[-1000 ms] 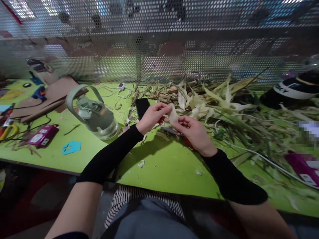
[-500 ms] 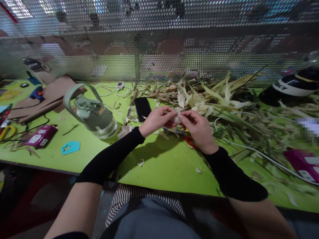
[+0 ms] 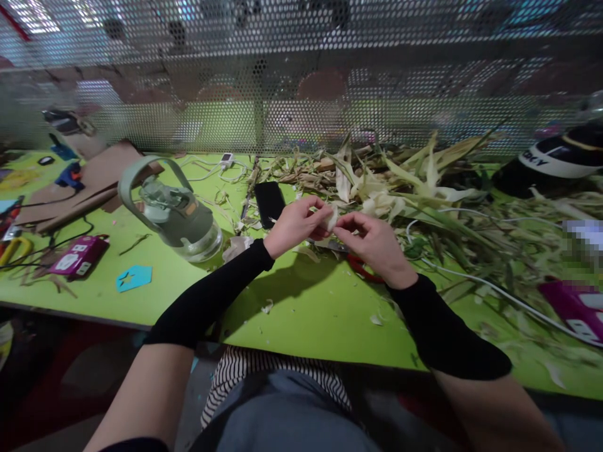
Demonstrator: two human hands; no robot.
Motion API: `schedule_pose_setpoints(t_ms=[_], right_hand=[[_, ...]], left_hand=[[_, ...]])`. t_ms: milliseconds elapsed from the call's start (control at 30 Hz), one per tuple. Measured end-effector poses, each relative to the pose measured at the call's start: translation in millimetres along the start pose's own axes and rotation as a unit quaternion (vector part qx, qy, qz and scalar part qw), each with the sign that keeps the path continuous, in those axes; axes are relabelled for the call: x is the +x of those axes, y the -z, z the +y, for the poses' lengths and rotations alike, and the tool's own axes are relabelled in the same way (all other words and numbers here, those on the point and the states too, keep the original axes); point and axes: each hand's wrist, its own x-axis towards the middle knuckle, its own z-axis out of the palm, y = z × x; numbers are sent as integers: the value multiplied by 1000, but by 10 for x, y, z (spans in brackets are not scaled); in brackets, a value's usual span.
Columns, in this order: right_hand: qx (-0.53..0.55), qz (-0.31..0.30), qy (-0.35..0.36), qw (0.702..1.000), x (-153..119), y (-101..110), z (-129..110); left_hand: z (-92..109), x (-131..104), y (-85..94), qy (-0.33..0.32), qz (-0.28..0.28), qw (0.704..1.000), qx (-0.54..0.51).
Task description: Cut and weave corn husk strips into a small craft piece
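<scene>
Between my hands is a small pale piece (image 3: 332,217) that looks like corn husk. My left hand (image 3: 299,225) pinches it between thumb and fingers. My right hand (image 3: 370,242) is at the piece's right edge, thumb and fingertips pressed together; whether they grip it is too small to tell. Red-handled scissors (image 3: 362,269) lie on the green table (image 3: 301,320) below my hands, partly hidden by the right one. A black phone (image 3: 269,203) lies just behind my left hand. Behind and right of my hands spreads a heap of corn husks (image 3: 414,182).
A green water bottle (image 3: 186,220) stands left of my hands. Further left are a magenta box (image 3: 80,256), a blue tag (image 3: 134,278) and brown cardboard (image 3: 94,182). A white cable (image 3: 490,287) crosses the right side. A perforated metal screen (image 3: 301,81) stands behind.
My right hand has shifted slightly down and left along the pale piece, uncovering more of it. More of the red scissor handle shows. My left hand has hardly moved.
</scene>
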Motion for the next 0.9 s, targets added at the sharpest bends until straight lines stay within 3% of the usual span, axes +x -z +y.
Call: schedule_pose_setpoints(t_ms=[433,667,900], right_hand=[[-57,29,6,998,-17,-19,18],[-83,15,20,996,-50,-37,1],[-91,-3,0,996,-16,-99,94]], left_hand=[[-84,59,68,-96,-28,982,159],[-97,71,91,-131,-36,971,197],[-90,52,80,-110,-14,963,244]])
